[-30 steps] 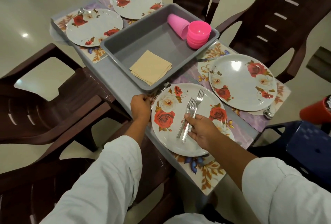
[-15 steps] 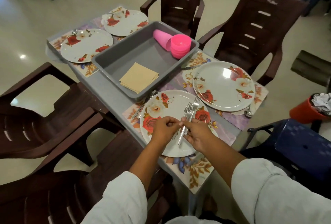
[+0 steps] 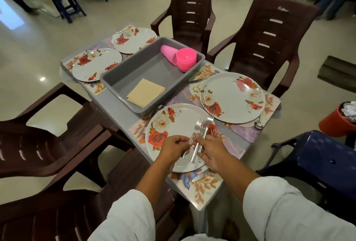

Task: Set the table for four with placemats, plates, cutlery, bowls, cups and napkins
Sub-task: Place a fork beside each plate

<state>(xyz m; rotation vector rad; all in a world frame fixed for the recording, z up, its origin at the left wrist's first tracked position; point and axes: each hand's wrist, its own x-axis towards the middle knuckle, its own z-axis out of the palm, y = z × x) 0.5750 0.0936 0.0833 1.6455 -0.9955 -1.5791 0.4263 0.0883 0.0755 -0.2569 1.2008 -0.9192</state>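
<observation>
While the right hand grips a bunch of forks above the near plate, the left hand pinches 1 handle, seemingly to peel it off for this place setting.

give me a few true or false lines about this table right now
1. The left hand and the right hand both hold forks over the nearest plate. True.
2. The pink bowls stand on plates. False: they are stacked in the grey tub.
3. The napkins lie in the grey tub. True.
4. Only two plates are out. False: four plates lie on placemats.
</observation>
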